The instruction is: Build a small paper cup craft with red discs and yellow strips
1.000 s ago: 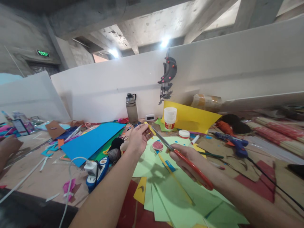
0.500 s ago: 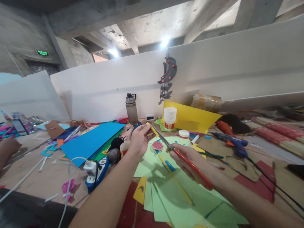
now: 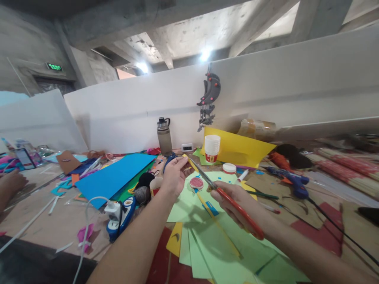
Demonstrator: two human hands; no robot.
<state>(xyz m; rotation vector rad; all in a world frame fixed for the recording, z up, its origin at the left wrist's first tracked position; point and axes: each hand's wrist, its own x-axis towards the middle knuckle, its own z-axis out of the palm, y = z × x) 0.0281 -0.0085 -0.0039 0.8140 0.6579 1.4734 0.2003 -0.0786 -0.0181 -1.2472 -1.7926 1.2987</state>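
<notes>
- Light green paper sheets (image 3: pixel 207 240) fan out across the table beneath both hands.
- The right hand (image 3: pixel 233 197) is closed around the red handles of the scissors (image 3: pixel 242 215), with the blades aimed up and left.
- The left hand (image 3: pixel 174 175) is raised above the sheets, thumb and fingers pinched on a yellow paper strip (image 3: pixel 186 157).
- The strip juts from those fingertips and meets the blade tips; I cannot tell whether the blades are parted.
</notes>
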